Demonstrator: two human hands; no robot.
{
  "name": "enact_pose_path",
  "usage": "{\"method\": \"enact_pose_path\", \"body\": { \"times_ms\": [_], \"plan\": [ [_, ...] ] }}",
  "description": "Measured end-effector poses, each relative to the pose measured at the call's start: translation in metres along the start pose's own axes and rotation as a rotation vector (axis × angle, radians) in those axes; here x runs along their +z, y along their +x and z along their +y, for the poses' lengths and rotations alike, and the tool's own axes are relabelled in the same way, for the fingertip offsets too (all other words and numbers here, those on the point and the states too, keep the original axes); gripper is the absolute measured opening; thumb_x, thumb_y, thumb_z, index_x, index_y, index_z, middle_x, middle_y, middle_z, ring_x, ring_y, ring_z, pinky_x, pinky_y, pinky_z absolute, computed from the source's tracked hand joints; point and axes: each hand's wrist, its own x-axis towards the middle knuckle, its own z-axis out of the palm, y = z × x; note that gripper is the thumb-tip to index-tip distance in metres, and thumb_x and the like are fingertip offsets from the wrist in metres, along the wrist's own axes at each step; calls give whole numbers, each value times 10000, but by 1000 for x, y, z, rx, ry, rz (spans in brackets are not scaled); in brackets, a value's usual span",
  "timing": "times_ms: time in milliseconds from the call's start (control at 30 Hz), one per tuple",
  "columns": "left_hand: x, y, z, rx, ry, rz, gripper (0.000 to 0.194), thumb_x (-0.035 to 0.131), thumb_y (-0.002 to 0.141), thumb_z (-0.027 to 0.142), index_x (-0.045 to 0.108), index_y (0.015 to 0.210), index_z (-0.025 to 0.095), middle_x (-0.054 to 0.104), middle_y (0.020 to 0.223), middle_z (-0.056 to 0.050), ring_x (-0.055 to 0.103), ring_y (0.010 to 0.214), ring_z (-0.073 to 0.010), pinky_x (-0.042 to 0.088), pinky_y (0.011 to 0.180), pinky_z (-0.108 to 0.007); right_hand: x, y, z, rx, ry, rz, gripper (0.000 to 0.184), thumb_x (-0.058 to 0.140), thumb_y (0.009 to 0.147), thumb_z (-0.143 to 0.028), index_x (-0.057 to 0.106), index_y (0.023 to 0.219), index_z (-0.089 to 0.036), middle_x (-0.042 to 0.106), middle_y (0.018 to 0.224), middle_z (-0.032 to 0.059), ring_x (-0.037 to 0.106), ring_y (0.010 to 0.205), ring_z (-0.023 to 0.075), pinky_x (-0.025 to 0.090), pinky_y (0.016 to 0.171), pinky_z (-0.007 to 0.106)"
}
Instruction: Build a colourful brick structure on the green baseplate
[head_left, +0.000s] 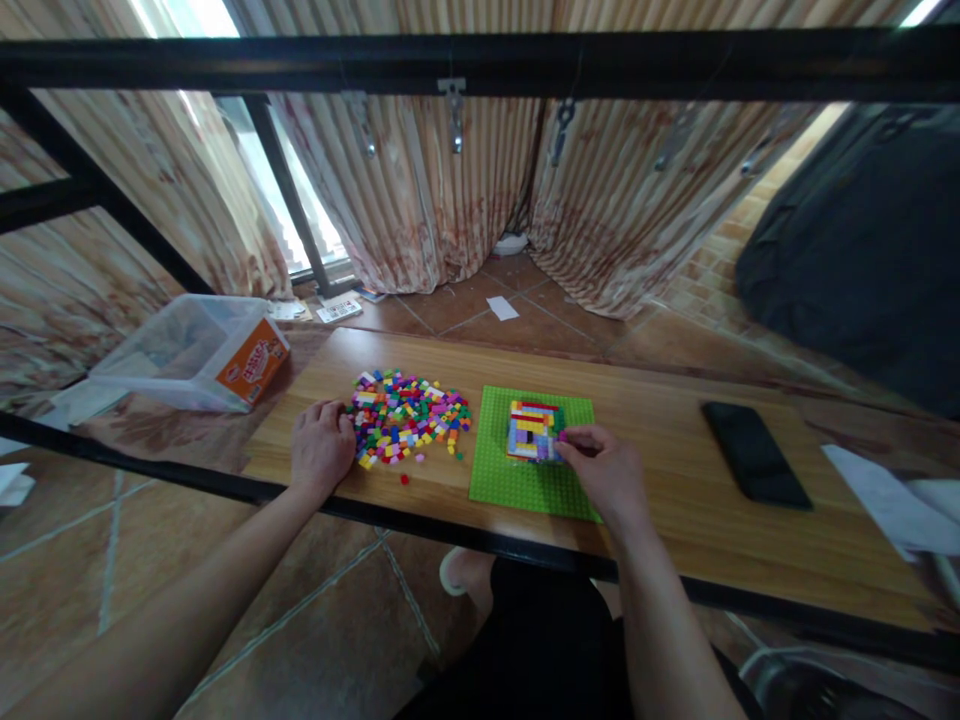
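Observation:
A pile of small multicoloured toy bricks lies loose on the left half of the wooden table. My left hand rests palm down at the pile's left edge, its fingers curled in; what they hold, if anything, is hidden. On the green baseplate stands a low, hollow, roughly square brick build in several colours. At its right side my right hand pinches a small magenta brick between thumb and index finger. Whether that brick touches the build I cannot tell.
One red brick lies apart near the table's front edge. A black phone and white paper lie to the right. A clear plastic bin stands left of the table. A dark metal bar crosses above.

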Motion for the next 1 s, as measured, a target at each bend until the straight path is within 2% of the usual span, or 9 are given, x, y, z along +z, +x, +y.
{"method": "enact_pose_path", "body": {
  "times_ms": [167, 367, 467, 600, 767, 1000],
  "plan": [
    [-1, 1, 0, 19, 21, -15, 396, 352, 925, 280, 658, 1121, 123, 664, 1170, -177, 576, 1153, -321, 426, 1042, -457, -6, 2, 7, 65, 3, -7, 444, 759, 678, -498, 740, 976, -169, 775, 845, 91, 715, 757, 233, 542, 715, 359],
    [1, 1, -1, 32, 8, 1, 368, 373, 919, 265, 659, 1109, 134, 669, 1159, -168, 577, 1144, -323, 425, 1040, -468, -5, 16, 16, 173, 157, 70, 511, 579, 804, -597, 742, 950, -135, 763, 829, 109, 685, 659, 215, 524, 615, 331],
    [1, 1, -1, 17, -6, 6, 362, 379, 920, 264, 660, 1106, 133, 668, 1160, -169, 575, 1147, -322, 424, 1042, -466, 3, 20, 16, 135, 61, 37, 523, 568, 810, -610, 757, 934, -139, 770, 836, 114, 694, 700, 233, 505, 639, 334],
    [1, 1, 1, 3, -5, -4, 357, 385, 924, 266, 665, 1100, 132, 670, 1163, -166, 575, 1149, -323, 427, 1041, -460, 8, 19, 11, 72, -101, 58, 481, 582, 815, -578, 775, 909, -148, 778, 849, 122, 703, 764, 251, 485, 690, 338],
    [2, -1, 1, -22, -8, -2, 355, 392, 929, 271, 661, 1119, 138, 661, 1187, -161, 572, 1149, -319, 433, 1040, -457, 8, 16, 6, 84, -136, 66, 479, 579, 816, -565, 781, 909, -142, 776, 826, 126, 696, 737, 258, 475, 669, 341],
    [2, -2, 3, -25, 1, 0, 350, 385, 932, 264, 663, 1105, 141, 662, 1176, -161, 569, 1145, -319, 431, 1037, -457, 9, 17, 5, 29, -162, 41, 500, 542, 830, -563, 772, 910, -127, 770, 862, 146, 685, 758, 260, 464, 683, 347]
  ]
}}
